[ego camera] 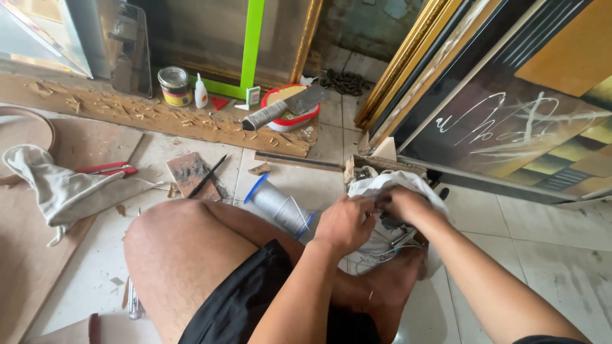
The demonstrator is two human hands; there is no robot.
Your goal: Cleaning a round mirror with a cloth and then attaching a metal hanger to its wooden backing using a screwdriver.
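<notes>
A crumpled white plastic bag (395, 191) sits on the tiled floor (548, 229) just in front of a framed painting's lower edge — mouth open, its folds bunched, thin wire showing inside.

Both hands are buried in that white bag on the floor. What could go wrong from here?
Left hand and right hand dig in the white bag among unseen contents, possibly sharp. The wire spool lies on its side beside the left wrist; a nudge could roll it. The cleaver lies on a red lid behind.
</notes>
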